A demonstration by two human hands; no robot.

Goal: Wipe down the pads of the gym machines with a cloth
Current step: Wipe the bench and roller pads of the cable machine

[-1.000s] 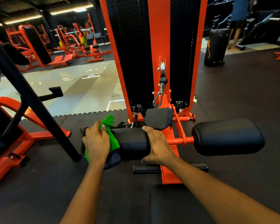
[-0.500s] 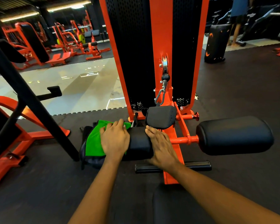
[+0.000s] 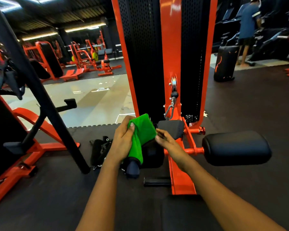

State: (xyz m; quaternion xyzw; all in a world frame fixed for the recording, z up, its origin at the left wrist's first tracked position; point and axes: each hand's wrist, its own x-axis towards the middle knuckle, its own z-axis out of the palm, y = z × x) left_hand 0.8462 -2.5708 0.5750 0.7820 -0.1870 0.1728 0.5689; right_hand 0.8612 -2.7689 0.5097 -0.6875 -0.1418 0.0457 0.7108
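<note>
**Green cloth (image 3: 141,129) held above the left roller pad (image 3: 153,155)**

The cloth hangs lengthwise, its long axis running up and down, with the upper end spread out and the lower end trailing beside the left wrist. The left hand (image 3: 122,140) grips it, fingers and thumb curled round the fabric. The right hand (image 3: 167,144) is nearly flat, its fingertips at the cloth's right edge. The left roller pad lies crosswise beneath both hands. The right roller pad (image 3: 237,147) sits well to the right of the right hand.
</note>
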